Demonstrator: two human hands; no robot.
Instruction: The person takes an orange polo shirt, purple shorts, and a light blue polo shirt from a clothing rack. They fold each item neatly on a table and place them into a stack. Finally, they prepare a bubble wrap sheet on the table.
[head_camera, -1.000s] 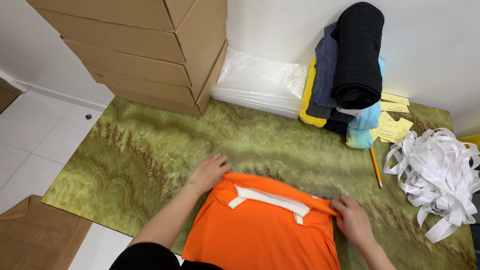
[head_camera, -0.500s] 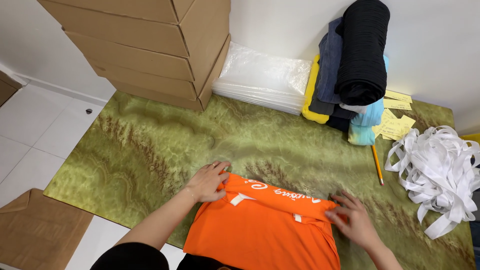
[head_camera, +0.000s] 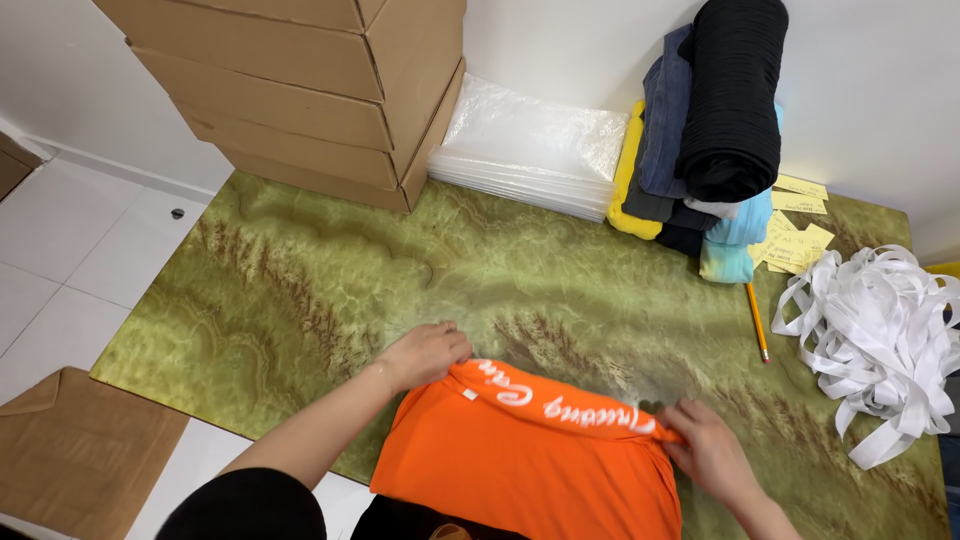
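An orange shirt (head_camera: 520, 465) with white lettering along its far fold lies at the near edge of a green marbled table (head_camera: 300, 290). My left hand (head_camera: 425, 355) grips the shirt's far left corner. My right hand (head_camera: 710, 455) pinches the far right corner of the same fold. Both hands press the folded edge down against the tabletop.
Stacked cardboard boxes (head_camera: 300, 80) stand at the back left, with a pile of clear plastic bags (head_camera: 530, 150) beside them. Folded dark clothes (head_camera: 710, 110) sit at the back right, near yellow paper slips (head_camera: 795, 235), a pencil (head_camera: 757, 320) and a heap of white ribbon (head_camera: 880, 335).
The far part of the shirt with its white collar has been folded over toward me, and a lettered fold now shows. Both hands have drawn nearer along with it.
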